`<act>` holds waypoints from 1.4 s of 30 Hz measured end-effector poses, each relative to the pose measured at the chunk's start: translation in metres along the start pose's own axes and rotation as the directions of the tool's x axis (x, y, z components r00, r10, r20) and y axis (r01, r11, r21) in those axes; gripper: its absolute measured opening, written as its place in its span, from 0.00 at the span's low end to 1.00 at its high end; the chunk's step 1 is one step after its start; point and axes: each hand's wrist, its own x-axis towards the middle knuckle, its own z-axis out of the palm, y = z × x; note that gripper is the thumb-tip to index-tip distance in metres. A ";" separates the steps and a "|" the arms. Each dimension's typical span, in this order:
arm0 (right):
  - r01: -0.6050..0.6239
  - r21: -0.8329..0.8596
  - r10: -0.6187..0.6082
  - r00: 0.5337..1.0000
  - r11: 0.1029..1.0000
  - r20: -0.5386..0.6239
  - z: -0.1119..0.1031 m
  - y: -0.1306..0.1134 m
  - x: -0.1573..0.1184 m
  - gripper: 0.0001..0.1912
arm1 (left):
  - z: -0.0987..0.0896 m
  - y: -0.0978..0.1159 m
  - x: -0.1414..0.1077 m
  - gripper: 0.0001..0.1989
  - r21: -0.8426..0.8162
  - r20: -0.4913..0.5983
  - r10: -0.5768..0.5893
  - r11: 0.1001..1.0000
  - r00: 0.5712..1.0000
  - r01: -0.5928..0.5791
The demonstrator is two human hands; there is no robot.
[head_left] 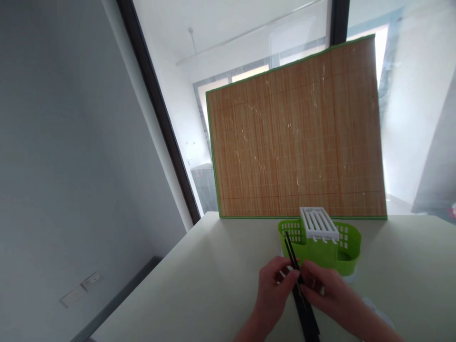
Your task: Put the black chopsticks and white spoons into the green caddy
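Note:
My left hand (pixel 271 284) and my right hand (pixel 323 286) meet near the front of the table, fingers pinched around thin black chopsticks (pixel 289 248). Their upper ends point away from me, toward a green basket (pixel 317 259). Below my fingers, more dark length runs toward me as a wider black bundle (pixel 306 317); whether these are more chopsticks or a sleeve, I cannot tell. Just beyond the hands, the basket has slotted side compartments, and a white slatted rack (pixel 319 224) with small hooks sits across its middle.
A pale table (pixel 199 285) spreads under everything. At its far edge a brown bamboo mat (pixel 295 137) with green edging stands upright against a glass partition. Something clear and crumpled (pixel 379 312) lies beside my right forearm. A grey wall (pixel 71 166) rises at left.

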 end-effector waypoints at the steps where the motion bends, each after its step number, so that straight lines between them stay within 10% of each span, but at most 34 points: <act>1: 0.023 -0.022 -0.023 1.000 0.999 -0.011 -0.002 -0.002 0.001 0.04 | 0.001 0.006 0.002 0.11 0.006 0.008 0.021 1.000 1.000 -0.021; 18: 0.018 -0.026 -0.019 0.998 1.000 -0.054 0.005 0.041 -0.029 0.11 | 0.021 -0.009 0.003 0.14 -0.053 0.114 -0.062 0.996 0.992 0.069; 30: 0.068 -0.011 -0.069 0.990 0.998 -0.122 0.012 0.063 -0.037 0.11 | 0.021 0.034 0.013 0.07 0.108 0.131 0.028 0.993 0.991 -0.042; 38: -0.058 0.101 0.095 0.900 0.993 -0.425 -0.003 0.058 -0.046 0.15 | -0.034 0.117 0.087 0.11 0.164 -0.170 0.339 0.936 0.925 -0.313; 42: -0.031 0.058 0.054 0.884 0.998 -0.465 -0.002 0.063 -0.046 0.13 | -0.036 0.117 0.143 0.13 0.201 -0.131 0.409 0.903 0.903 -0.380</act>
